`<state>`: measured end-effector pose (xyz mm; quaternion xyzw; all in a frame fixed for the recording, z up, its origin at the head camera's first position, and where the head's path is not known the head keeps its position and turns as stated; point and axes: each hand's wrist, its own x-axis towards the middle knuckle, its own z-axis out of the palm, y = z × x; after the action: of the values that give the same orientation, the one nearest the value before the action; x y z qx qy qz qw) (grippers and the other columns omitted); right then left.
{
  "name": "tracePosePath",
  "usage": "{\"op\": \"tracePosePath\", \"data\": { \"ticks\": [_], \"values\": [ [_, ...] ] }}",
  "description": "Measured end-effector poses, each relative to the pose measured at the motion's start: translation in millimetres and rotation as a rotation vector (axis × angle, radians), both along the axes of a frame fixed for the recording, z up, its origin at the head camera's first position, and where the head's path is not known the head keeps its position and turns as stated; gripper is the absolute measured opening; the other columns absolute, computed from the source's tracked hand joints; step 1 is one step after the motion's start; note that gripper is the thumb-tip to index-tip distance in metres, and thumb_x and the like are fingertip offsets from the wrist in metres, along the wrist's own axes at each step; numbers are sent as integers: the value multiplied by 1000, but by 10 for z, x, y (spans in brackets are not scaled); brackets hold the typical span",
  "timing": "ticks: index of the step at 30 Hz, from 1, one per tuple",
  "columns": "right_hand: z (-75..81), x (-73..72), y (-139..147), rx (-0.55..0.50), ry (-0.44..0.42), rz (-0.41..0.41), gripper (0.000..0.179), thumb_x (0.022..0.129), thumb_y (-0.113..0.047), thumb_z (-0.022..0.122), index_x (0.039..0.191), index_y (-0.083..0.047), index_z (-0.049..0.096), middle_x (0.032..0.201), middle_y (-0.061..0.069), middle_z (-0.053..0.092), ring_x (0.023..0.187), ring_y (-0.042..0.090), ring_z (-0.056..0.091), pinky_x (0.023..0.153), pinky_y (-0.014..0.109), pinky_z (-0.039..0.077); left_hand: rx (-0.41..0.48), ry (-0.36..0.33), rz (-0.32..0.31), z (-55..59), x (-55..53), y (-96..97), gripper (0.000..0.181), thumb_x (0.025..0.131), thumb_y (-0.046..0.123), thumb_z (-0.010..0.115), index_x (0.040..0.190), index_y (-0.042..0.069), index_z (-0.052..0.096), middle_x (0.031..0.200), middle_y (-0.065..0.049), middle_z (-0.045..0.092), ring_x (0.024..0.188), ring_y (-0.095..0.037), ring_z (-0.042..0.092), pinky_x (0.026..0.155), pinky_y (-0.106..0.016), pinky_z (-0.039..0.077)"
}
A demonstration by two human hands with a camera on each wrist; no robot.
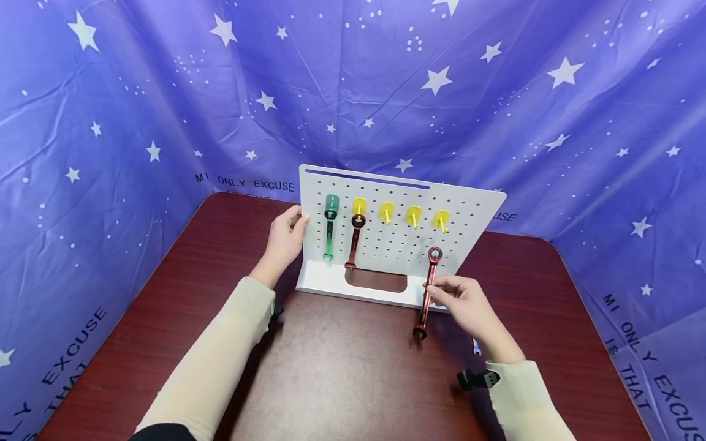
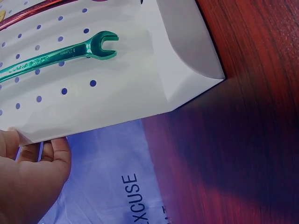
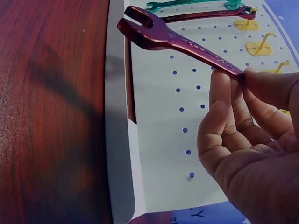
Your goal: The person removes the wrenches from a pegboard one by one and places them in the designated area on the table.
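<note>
Aslant, red wrench, pinched in right hand

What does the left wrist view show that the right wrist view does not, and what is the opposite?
Only the left wrist view shows the left hand, holding the white pegboard by its edge. Only the right wrist view shows the right hand, pinching an unhung red wrench. Both share the white pegboard, the green wrench, the hung red wrench, the table and the blue curtain.
</note>
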<state>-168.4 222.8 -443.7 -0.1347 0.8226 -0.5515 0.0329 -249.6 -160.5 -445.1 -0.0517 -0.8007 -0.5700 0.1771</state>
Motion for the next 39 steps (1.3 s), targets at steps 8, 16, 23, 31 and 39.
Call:
{"op": "tracePosePath", "data": {
  "ticks": [8, 16, 23, 31, 39],
  "values": [
    [-13, 35, 14, -3, -22, -33, 17, 96, -3, 70, 106, 11, 71, 86, 11, 71, 75, 8, 64, 72, 24, 54, -9, 8, 1, 1, 2, -9, 15, 105, 6, 56, 112, -2, 67, 108, -19, 72, 88, -29, 66, 74, -43, 53],
    [-31, 43, 57, -41, -26, -6, 19, 96, 0, 69, 108, 15, 69, 90, 17, 71, 78, 9, 67, 76, 31, 57, -14, -13, 5, 15, 12, -19, 16, 105, 6, 56, 114, -1, 67, 110, -18, 72, 88, -28, 65, 75, -42, 51],
    [-31, 77, 121, -20, -1, -6, 18, 96, -1, 69, 107, 14, 69, 89, 16, 71, 77, 8, 65, 72, 25, 55, -12, -8, 0, -1, -6, -16, 16, 105, 6, 56, 113, -2, 67, 109, -18, 72, 88, -28, 65, 75, -42, 51],
    [-53, 104, 166, -64, -34, -18, 19, 97, 0, 68, 109, 15, 68, 92, 21, 71, 79, 9, 68, 75, 29, 57, -15, -17, 6, 7, -5, -1, 16, 105, 7, 55, 114, -1, 67, 110, -18, 72, 86, -27, 64, 73, -40, 51],
    [-63, 145, 256, -2, -24, -69, 19, 97, -3, 69, 109, 11, 70, 87, 15, 72, 75, 12, 67, 71, 26, 56, -22, -3, 9, -9, 2, 0, 15, 105, 7, 56, 112, -1, 67, 109, -17, 72, 83, -26, 63, 70, -37, 49]
  ]
}}
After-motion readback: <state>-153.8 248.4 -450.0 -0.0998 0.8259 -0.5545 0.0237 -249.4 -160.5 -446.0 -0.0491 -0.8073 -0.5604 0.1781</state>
